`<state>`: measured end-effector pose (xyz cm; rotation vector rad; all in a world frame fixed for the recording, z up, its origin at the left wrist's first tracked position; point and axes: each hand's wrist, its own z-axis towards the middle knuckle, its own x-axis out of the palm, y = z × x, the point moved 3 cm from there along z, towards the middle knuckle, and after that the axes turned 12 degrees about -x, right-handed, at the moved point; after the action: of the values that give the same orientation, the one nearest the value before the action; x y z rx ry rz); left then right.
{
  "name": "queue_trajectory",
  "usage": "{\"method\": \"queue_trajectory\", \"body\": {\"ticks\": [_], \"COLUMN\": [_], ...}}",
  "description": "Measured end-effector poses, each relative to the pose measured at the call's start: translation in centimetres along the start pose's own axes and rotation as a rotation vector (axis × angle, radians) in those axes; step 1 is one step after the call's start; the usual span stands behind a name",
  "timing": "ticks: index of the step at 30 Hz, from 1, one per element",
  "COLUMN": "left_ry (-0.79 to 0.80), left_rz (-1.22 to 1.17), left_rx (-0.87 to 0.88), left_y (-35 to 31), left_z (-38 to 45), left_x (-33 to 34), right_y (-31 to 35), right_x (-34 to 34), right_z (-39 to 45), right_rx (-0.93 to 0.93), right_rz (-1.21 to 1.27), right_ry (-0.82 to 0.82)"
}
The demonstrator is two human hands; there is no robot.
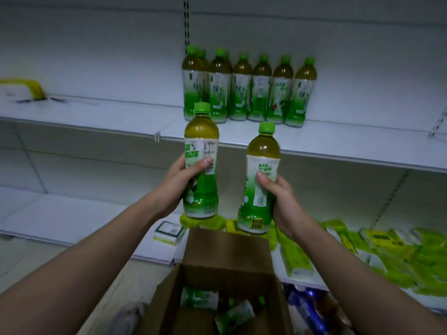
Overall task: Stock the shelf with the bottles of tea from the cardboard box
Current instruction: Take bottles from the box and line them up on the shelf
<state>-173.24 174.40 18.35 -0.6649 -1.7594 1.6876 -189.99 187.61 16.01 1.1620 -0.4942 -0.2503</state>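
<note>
I hold two green-capped tea bottles upright in front of the white shelf (338,146). My left hand (179,187) grips the left bottle (202,141) around its label. My right hand (283,204) grips the right bottle (262,151) from the right side. Both bottles hang below the shelf's front edge, above the open cardboard box (227,247). Inside the box lie a few more tea bottles (200,297) on their sides. On the shelf stands a row of several tea bottles (249,88) against the back panel.
The lower shelf (72,213) carries yellow-green packets (387,252) at the right and a small white box (169,232) near the middle. A yellow-and-white pack (21,90) lies at the upper shelf's far left. Blue packaging (307,303) sits right of the box.
</note>
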Motion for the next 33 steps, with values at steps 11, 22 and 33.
{"method": "queue_trajectory", "body": {"ticks": [11,22,33], "left_ry": [-0.134,-0.217,-0.237], "left_rz": [0.178,0.189,0.183], "left_rx": [0.169,0.137,0.111], "left_y": [-11.1,-11.2,-10.8], "left_z": [5.2,12.7,18.3], "left_x": [0.9,2.9,4.3], "right_y": [9.8,9.3,7.1], "right_x": [0.7,-1.6,-2.3], "right_z": [8.5,14.5,19.4], "right_rx": [-0.245,-0.266,-0.267], "right_rz": [-0.142,-0.316,-0.354], "right_ry": [-0.076,-0.156,-0.154]}}
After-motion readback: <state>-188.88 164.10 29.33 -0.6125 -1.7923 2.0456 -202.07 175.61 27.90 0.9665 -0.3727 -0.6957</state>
